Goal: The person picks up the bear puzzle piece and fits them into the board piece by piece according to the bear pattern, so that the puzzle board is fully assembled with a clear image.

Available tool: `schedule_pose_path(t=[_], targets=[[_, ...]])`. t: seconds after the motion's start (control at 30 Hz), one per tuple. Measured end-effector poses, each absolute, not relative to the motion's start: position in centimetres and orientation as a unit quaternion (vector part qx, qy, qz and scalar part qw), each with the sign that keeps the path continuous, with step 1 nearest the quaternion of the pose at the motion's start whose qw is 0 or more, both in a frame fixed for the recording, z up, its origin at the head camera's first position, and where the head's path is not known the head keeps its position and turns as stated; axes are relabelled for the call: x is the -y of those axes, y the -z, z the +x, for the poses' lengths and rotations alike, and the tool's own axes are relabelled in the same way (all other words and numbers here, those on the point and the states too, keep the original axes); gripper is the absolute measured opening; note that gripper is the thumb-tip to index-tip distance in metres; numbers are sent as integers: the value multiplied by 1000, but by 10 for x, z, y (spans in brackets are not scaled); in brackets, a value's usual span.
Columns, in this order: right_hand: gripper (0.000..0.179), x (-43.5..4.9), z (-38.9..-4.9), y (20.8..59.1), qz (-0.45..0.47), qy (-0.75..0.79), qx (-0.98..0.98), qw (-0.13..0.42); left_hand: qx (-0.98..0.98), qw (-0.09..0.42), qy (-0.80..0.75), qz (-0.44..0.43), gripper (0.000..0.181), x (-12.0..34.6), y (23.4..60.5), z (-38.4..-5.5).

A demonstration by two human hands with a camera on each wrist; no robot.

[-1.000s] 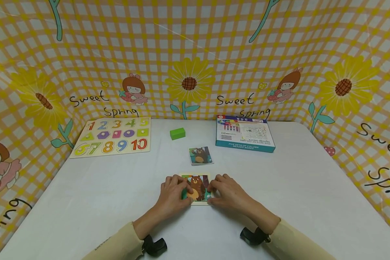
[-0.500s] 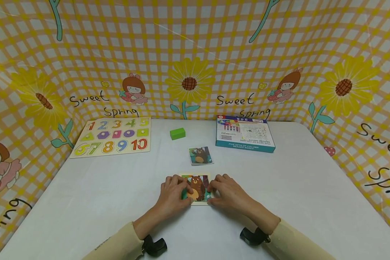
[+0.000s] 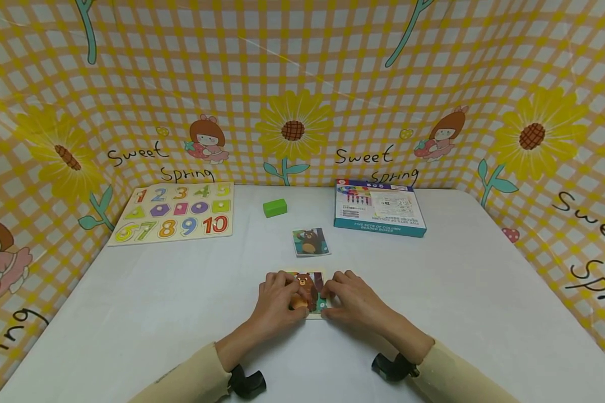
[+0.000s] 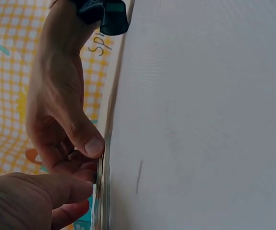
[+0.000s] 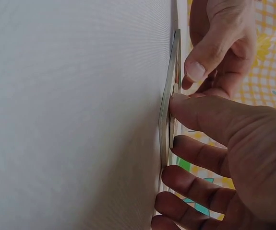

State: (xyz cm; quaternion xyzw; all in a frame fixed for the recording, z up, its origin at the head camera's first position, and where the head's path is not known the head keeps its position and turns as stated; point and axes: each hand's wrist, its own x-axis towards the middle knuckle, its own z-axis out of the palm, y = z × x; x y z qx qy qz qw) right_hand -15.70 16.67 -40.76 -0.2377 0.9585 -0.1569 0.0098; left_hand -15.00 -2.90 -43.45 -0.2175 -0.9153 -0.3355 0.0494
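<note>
A small bear jigsaw puzzle (image 3: 310, 288) in a pale wooden tray lies between the hands at the front of the white table. My right hand (image 3: 355, 296) pinches a flat puzzle piece (image 5: 173, 129) at the tray's right side, thumb and index finger on opposite edges; the piece sits slightly raised from the tray. My left hand (image 3: 279, 302) is over the puzzle's left half with fingers loosely bent, the thumb near the lower edge; it covers part of the bear. Whether its fingertips touch the pieces cannot be made out. Just beyond lies a bear picture card (image 3: 310, 242).
A number and shape board (image 3: 175, 215) lies at the back left. Behind the card stands a green block (image 3: 275, 208). A flat boxed toy (image 3: 380, 210) lies at the back right. A checked cloth (image 3: 302, 73) with sunflowers rises around the table's back and sides.
My left hand has slid a little to the right across the puzzle and now covers more of the bear. The right hand stays in place.
</note>
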Motion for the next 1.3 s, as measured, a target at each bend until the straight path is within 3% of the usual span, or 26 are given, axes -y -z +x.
schedule_pose_path(t=[1.3], targets=[[24, -169, -156, 408, -235, 169, -957, 17, 921, 41, 328, -205, 9, 18, 436, -147]])
